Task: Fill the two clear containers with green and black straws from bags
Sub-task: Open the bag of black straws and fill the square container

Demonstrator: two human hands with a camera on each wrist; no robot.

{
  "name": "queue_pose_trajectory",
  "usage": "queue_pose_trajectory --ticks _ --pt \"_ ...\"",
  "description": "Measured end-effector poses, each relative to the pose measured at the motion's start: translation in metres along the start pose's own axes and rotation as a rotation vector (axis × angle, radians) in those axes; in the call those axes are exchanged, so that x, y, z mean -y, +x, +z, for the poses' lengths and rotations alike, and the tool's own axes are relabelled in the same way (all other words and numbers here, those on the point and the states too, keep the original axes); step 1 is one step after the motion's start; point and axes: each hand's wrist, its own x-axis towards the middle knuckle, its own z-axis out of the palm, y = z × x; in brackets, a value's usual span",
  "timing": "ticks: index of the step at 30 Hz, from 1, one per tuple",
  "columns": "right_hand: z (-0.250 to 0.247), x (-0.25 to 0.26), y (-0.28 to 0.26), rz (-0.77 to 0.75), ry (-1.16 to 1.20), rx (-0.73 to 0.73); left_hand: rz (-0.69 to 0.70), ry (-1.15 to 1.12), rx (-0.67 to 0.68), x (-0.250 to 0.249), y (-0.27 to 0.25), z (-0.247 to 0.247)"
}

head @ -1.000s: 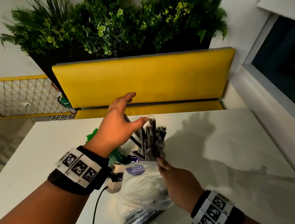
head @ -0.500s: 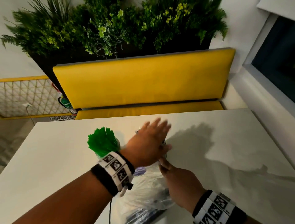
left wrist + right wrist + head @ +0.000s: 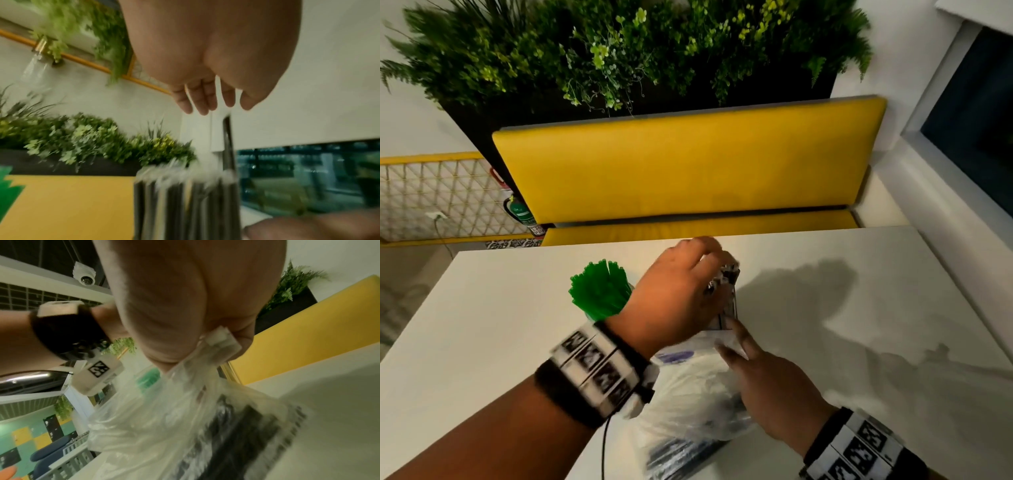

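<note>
White tabletop (image 3: 859,342) carries everything. My right hand (image 3: 767,387) pinches the plastic bag (image 3: 688,404) of black straws; my left hand (image 3: 678,294), fingers straight, hovers over the black straws (image 3: 726,291) upright beside the green straws (image 3: 599,291). I judge levelling comes next.
</note>
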Motion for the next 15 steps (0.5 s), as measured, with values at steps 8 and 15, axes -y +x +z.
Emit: queue_pose_trajectory --ticks 8,15 --pt "0.044 -0.008 -0.003 0.033 0.461 0.016 -0.378 -0.315 0.677 -0.030 -0.117 0.070" --pt "0.057 0.001 -0.009 -0.089 0.654 -0.033 -0.671 -0.596 0.867 -0.033 -0.125 0.115"
